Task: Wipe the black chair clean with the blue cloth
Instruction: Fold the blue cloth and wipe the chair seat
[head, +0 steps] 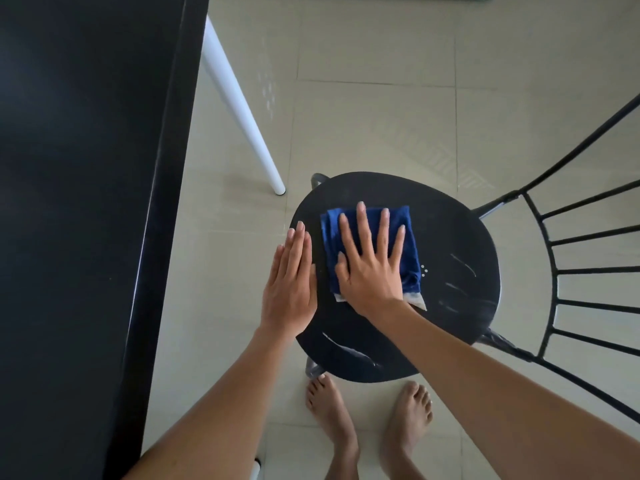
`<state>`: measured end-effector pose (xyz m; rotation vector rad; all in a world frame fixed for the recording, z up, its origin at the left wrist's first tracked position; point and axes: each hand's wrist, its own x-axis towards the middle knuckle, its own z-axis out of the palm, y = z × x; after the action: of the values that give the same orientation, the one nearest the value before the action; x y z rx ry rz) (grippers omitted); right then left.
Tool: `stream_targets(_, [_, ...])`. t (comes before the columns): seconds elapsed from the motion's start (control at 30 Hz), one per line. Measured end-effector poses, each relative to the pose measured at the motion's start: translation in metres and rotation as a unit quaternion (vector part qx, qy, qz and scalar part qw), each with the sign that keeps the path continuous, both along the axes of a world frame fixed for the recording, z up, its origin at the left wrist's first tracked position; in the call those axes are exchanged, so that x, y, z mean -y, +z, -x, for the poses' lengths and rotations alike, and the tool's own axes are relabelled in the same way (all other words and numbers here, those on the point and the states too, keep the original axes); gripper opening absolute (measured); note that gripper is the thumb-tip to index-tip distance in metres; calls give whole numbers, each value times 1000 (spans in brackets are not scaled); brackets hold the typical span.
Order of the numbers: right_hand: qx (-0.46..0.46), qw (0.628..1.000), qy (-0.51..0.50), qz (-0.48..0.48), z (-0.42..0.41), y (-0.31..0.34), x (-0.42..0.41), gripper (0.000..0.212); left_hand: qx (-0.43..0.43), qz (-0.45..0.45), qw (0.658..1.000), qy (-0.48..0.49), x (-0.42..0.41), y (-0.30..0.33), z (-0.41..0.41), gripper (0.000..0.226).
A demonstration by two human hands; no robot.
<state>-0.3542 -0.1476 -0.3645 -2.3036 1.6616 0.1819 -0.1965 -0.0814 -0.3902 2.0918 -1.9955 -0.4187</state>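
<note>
The black chair (453,244) stands on the tiled floor with its round seat below me and its wire backrest (568,271) fanning out to the right. A folded blue cloth (408,233) lies flat on the seat's middle. My right hand (369,268) presses on the cloth with spread, straight fingers. My left hand (289,285) lies flat with fingers together at the seat's left edge, beside the cloth. Pale streaks show on the seat at the right and near the front.
A black table (86,202) fills the left side, with a white leg (242,109) slanting down to the floor near the seat's far left edge. My bare feet (367,420) stand just in front of the chair. Pale floor tiles (381,98) stretch beyond.
</note>
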Motion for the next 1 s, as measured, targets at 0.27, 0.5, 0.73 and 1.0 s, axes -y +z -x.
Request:
stream_targets(0.27, [11, 984, 176, -10, 66, 2, -63, 65, 43, 13, 998, -40, 35, 9, -12, 58])
stream_targets(0.5, [5, 999, 31, -15, 31, 3, -25, 69, 68, 33, 993, -92, 82, 8, -23, 57])
stream_targets(0.73, [44, 993, 106, -21, 10, 5, -71, 70, 115, 50, 971, -206, 133, 14, -35, 56])
stream_targets(1.0, [4, 1000, -19, -2, 61, -3, -21, 70, 139, 55, 960, -238, 136, 13, -33, 59])
